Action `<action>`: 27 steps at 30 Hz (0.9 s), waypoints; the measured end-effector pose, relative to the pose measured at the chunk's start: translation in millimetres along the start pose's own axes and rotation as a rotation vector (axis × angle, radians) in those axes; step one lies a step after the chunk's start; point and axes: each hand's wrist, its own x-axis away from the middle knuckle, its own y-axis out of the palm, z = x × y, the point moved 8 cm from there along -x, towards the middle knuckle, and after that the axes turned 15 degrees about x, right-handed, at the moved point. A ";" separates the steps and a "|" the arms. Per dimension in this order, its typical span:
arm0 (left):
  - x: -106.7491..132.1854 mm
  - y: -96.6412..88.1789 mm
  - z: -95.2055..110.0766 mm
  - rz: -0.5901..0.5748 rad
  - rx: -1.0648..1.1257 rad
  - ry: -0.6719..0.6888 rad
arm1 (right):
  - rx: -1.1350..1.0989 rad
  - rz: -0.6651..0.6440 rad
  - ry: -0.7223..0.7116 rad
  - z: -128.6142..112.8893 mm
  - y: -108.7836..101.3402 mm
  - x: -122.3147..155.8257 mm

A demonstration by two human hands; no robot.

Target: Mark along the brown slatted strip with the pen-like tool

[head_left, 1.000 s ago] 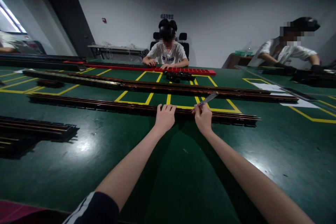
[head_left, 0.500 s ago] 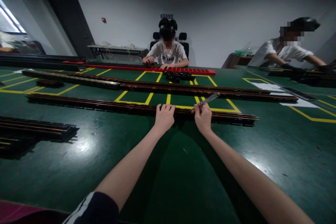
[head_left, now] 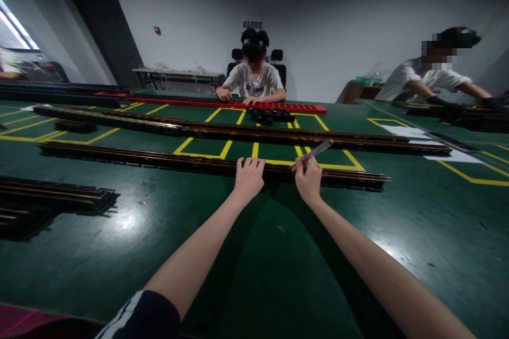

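A long dark strip (head_left: pixel 345 177) with thin coppery lines along it, resembling model railway track, lies crosswise before me on the green table (head_left: pixel 191 296). My left hand (head_left: pixel 249 176) rests over its middle, fingers curled across it and holding it. To the right, my right hand (head_left: pixel 309 177) pinches a slim tool (head_left: pixel 318 150) with a clear handle. The handle slants up to the right, while its low end points at the strip. Whether that tip touches the strip is too small to tell.
Similar strips (head_left: pixel 222 130) lie beyond mine, and more (head_left: pixel 55 196) sit at left. A small black heap (head_left: pixel 268 115) is near a red slotted bar (head_left: pixel 294 107). A co-worker (head_left: pixel 254 77) sits opposite, another person (head_left: pixel 429 77) works at right. White papers (head_left: pixel 453 156) lie at right.
My right hand and the tool have shifted very slightly to the right. My left hand stays in place on the strip. Across the table, the co-worker's hand has moved a little.
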 end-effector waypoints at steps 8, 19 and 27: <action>-0.3 -0.1 -2.2 0.008 0.005 -0.011 | -0.079 -0.021 0.023 -3.7 1.1 -0.4; 0.0 -1.2 -2.5 0.009 0.050 -0.005 | -0.102 -0.037 0.029 -3.5 2.4 -0.9; -0.5 0.3 0.0 -0.007 0.092 0.019 | -0.089 -0.018 0.024 -1.1 1.7 -1.7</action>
